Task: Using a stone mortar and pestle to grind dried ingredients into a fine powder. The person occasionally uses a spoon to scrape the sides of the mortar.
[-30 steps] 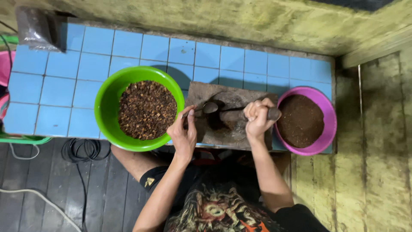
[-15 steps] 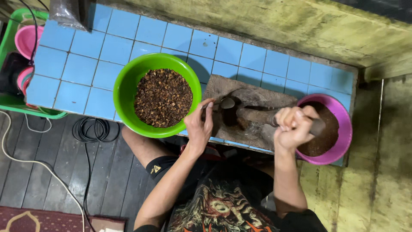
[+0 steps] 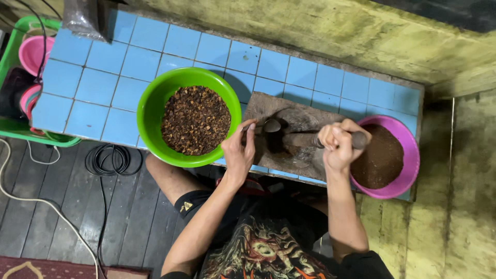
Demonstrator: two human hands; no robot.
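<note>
While the left hand (image 3: 238, 151) pinches a spoon (image 3: 268, 125) on the stone (image 3: 289, 135), the right hand (image 3: 338, 144), gripping the roller (image 3: 310, 139), has slid back from the pink bowl (image 3: 408, 155) toward the middle.

The blue tiled counter (image 3: 98, 88) lies bare across its left part and along the back row of tiles, giving open room there. The green bowl (image 3: 155, 103) (heaped with dark bits) blocks the middle, just beside the stone slab (image 3: 268, 106), and only a thin strip of tile shows between them. At the right end the pink bowl (image 3: 408, 155) fills the corner against the mossy wall (image 3: 336, 31), which closes the back.
</note>
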